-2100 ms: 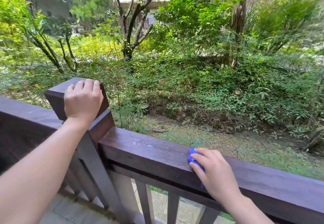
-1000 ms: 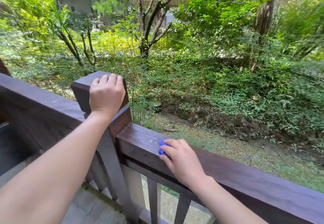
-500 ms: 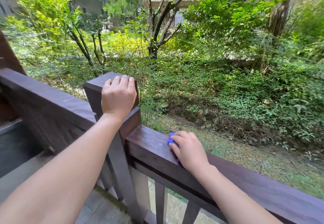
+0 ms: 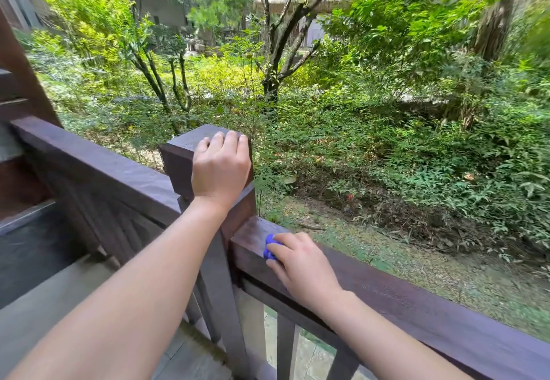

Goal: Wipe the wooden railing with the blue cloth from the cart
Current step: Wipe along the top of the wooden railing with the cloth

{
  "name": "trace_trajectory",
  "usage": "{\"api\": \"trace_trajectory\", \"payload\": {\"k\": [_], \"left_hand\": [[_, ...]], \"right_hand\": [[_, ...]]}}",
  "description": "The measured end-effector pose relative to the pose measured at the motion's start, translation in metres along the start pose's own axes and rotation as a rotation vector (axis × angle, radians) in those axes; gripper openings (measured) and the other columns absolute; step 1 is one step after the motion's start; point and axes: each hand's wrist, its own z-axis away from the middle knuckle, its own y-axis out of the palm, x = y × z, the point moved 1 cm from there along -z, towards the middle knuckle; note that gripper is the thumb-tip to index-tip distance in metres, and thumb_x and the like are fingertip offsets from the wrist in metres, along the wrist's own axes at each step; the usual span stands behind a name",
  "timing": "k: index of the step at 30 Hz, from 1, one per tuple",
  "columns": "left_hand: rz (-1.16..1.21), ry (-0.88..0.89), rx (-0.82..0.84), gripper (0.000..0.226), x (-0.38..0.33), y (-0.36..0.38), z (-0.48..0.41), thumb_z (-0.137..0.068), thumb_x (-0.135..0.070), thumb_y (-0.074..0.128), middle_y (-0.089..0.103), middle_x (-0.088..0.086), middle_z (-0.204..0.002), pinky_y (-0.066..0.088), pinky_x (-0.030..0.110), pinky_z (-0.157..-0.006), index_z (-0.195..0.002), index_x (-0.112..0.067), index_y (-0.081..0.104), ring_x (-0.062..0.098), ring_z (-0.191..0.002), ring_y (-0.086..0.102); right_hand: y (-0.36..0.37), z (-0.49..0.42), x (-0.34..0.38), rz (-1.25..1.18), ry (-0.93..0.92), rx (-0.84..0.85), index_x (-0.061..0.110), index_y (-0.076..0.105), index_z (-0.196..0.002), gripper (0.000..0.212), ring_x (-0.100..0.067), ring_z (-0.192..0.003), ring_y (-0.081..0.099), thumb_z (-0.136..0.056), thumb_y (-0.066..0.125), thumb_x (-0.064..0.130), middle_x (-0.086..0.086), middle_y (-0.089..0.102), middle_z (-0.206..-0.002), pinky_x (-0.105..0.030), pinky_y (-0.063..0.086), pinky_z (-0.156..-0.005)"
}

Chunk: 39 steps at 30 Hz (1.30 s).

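Bunched blue cloth (image 4: 270, 248), seemingly under right hand (image 4: 302, 269)

One head-worn wide-angle view looks forward and down, close over the wooden railing (image 4: 416, 305), facing a garden (image 4: 357, 111) whose edges look blurred, perhaps from lens distortion.

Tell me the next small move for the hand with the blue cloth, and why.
Probably reverse: draw the right hand and blue cloth back rightward along the railing. The cloth sits almost at the rail's left end, beside the corner post, which the left hand is holding, so little rail remains that way, while a long stretch lies to the right.
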Motion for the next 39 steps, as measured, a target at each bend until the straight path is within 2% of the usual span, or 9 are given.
{"api": "trace_trajectory", "payload": {"k": [2, 5, 7, 12, 18, 22, 30, 34, 39], "left_hand": [[0.005, -0.001, -0.005, 0.012, 0.001, 0.001, 0.001, -0.091, -0.014, 0.066, 0.077, 0.005, -0.098, 0.059, 0.035, -0.077, -0.096, -0.016, 0.077, 0.025, -0.089, 0.074], [0.004, -0.007, -0.006, 0.012, 0.0, 0.003, 0.001, -0.092, -0.014, 0.065, 0.077, 0.005, -0.098, 0.059, 0.035, -0.077, -0.096, -0.016, 0.076, 0.025, -0.09, 0.074], [0.004, 0.0, -0.002, 0.011, 0.0, 0.004, 0.001, -0.092, -0.013, 0.065, 0.077, 0.005, -0.098, 0.059, 0.035, -0.077, -0.096, -0.016, 0.076, 0.025, -0.091, 0.073], [0.009, 0.004, 0.004, 0.011, 0.0, 0.006, 0.003, -0.091, -0.012, 0.066, 0.076, 0.006, -0.099, 0.059, 0.036, -0.079, -0.096, -0.016, 0.075, 0.026, -0.092, 0.073], [0.026, 0.004, 0.024, 0.014, 0.002, 0.004, 0.002, -0.093, -0.012, 0.064, 0.076, 0.006, -0.1, 0.059, 0.036, -0.08, -0.1, -0.016, 0.076, 0.027, -0.093, 0.073], [0.027, 0.011, 0.045, 0.014, 0.002, 0.001, 0.001, -0.093, -0.011, 0.065, 0.076, 0.005, -0.098, 0.058, 0.036, -0.078, -0.099, -0.016, 0.076, 0.026, -0.092, 0.073], [0.059, -0.037, 0.154, 0.016, -0.001, -0.005, -0.002, -0.092, -0.01, 0.065, 0.076, 0.007, -0.106, 0.058, 0.038, -0.084, -0.102, -0.014, 0.076, 0.027, -0.097, 0.073], [0.054, -0.004, 0.146, 0.015, 0.0, -0.003, -0.001, -0.091, -0.01, 0.066, 0.077, 0.007, -0.105, 0.059, 0.038, -0.083, -0.1, -0.015, 0.077, 0.027, -0.096, 0.073], [0.055, -0.009, 0.193, 0.017, 0.001, -0.002, 0.0, -0.092, -0.009, 0.063, 0.076, 0.008, -0.106, 0.059, 0.04, -0.084, -0.103, -0.014, 0.076, 0.028, -0.098, 0.073]], "right_hand": [[-0.003, -0.002, -0.014, -0.012, -0.005, 0.004, 0.022, 0.063, -0.106, 0.032, -0.027, -0.095, 0.052, -0.095, 0.041, 0.041, 0.002, 0.061, -0.118, -0.037, 0.045, -0.089], [-0.002, -0.031, -0.028, 0.051, 0.242, 0.008, 0.019, 0.062, -0.108, 0.033, -0.028, -0.099, 0.048, -0.097, 0.04, 0.04, -0.001, 0.058, -0.117, -0.038, 0.043, -0.09], [0.006, -0.049, -0.015, 0.094, 0.295, 0.011, 0.016, 0.062, -0.109, 0.032, -0.03, -0.1, 0.047, -0.096, 0.041, 0.038, -0.003, 0.057, -0.116, -0.039, 0.043, -0.088], [0.027, -0.059, 0.024, 0.034, 0.146, -0.021, 0.014, 0.063, -0.106, 0.029, -0.032, -0.094, 0.047, -0.093, 0.047, 0.035, -0.005, 0.058, -0.115, -0.042, 0.043, -0.086], [0.01, -0.034, 0.02, -0.007, 0.001, 0.01, 0.02, 0.061, -0.111, 0.029, -0.03, -0.092, 0.046, -0.094, 0.045, 0.036, 0.0, 0.059, -0.117, -0.037, 0.04, -0.087], [-0.001, 0.001, 0.014, -0.032, -0.045, -0.043, 0.02, 0.064, -0.103, 0.024, -0.026, -0.084, 0.051, -0.091, 0.049, 0.035, 0.002, 0.063, -0.108, -0.033, 0.046, -0.08], [0.002, -0.029, 0.001, 0.065, 0.266, -0.007, 0.016, 0.064, -0.103, 0.03, -0.029, -0.097, 0.05, -0.096, 0.042, 0.035, -0.003, 0.059, -0.108, -0.037, 0.041, -0.086], [0.018, -0.069, 0.027, -0.015, 0.285, -0.032, 0.009, 0.064, -0.1, 0.029, -0.032, -0.099, 0.048, -0.095, 0.046, 0.03, -0.008, 0.06, -0.105, -0.04, 0.043, -0.084], [0.023, -0.062, 0.04, 0.041, 0.191, -0.004, 0.014, 0.063, -0.103, 0.029, -0.03, -0.094, 0.046, -0.095, 0.042, 0.032, -0.005, 0.059, -0.109, -0.042, 0.042, -0.084]]}}
